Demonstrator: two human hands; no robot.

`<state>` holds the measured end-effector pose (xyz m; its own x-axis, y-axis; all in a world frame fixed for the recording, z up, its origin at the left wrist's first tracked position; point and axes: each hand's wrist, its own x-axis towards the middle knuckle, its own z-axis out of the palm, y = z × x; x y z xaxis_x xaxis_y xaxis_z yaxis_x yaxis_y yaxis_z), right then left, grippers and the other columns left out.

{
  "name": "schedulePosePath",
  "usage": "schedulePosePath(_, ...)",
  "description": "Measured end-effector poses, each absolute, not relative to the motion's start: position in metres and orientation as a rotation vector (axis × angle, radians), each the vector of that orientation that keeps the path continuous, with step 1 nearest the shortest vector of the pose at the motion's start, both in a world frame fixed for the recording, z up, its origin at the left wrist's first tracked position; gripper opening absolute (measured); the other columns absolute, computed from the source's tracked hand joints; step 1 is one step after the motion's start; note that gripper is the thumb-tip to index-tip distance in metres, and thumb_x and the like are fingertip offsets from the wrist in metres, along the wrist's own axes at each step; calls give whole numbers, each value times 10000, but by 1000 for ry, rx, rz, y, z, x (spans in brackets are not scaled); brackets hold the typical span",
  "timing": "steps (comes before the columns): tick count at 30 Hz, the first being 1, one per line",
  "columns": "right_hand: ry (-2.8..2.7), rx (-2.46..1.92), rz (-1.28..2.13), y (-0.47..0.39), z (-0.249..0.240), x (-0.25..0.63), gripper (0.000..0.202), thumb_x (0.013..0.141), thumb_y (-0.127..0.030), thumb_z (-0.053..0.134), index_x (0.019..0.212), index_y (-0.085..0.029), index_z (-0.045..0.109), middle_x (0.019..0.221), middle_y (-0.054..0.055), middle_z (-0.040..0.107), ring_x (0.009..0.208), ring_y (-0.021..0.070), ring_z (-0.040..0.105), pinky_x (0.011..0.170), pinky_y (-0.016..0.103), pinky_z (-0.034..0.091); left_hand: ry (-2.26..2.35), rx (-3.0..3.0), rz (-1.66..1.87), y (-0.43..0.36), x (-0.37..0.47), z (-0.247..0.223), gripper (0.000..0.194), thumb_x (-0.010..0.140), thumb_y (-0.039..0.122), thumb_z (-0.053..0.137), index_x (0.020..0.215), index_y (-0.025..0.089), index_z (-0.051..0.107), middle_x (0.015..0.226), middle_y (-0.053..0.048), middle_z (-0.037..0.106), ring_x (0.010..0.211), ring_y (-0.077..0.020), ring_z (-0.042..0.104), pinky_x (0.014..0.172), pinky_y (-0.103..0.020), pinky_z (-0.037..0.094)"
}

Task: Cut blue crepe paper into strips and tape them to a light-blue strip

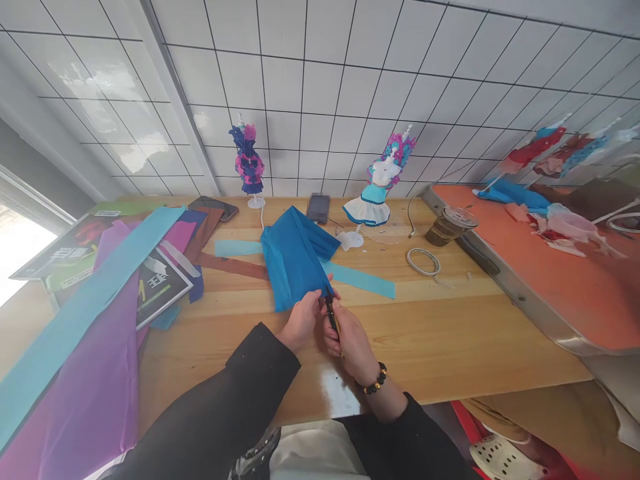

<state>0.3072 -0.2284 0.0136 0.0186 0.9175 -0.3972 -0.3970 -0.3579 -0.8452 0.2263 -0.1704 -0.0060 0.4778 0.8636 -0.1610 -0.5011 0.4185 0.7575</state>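
A folded piece of blue fabric (295, 263) lies toward the middle of the wooden table. My left hand (303, 319) pinches its near right corner. In my right hand (350, 337) is a small pair of dark scissors (331, 313), with the blades pointing away from me at that same corner. Whether the blades are apart is too small to tell. Light blue strips (363, 279) stick out from beneath the fabric on both sides, and a brown strip (235, 265) runs under its left edge.
Purple fabric (100, 373) and magazines (160, 290) pile up at left, near a phone (215, 208). Two small dressed mannequins (250, 167) (373, 200) stand by the tiled wall. A tape roll (423, 262) and a plastic cup (450, 227) sit at right, beside an orange-topped table (560, 287).
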Motion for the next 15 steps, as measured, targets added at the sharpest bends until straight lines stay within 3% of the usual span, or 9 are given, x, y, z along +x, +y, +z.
schedulePosePath(6, -620, -1236, 1572, -222, 14, 306, 368, 797, -576, 432, 758, -210, 431, 435, -105, 326, 302, 25, 224, 297, 137, 144, 595, 647, 932, -170, 227, -7, 458, 726, 283, 483, 1165, 171, 550, 867, -22, 633, 825, -145, 533, 856, -270, 364)
schedulePosePath(11, -623, -1229, 1573, -219, 13, 306, 379, 793, -584, 429, 757, -208, 434, 437, -103, 330, 298, 23, 228, 296, 137, 135, 625, 650, 924, -169, 227, -11, 470, 739, 291, 470, 1188, 167, 533, 654, 14, 569, 680, -138, 531, 768, -278, 408)
schedulePosePath(15, -627, -1231, 1576, -219, 13, 306, 386, 790, -591, 423, 755, -207, 431, 435, -104, 327, 296, 21, 219, 298, 138, 129, 647, 645, 917, -169, 227, -10, 469, 723, 294, 475, 1166, 158, 550, 600, 24, 521, 567, -121, 477, 670, -262, 424)
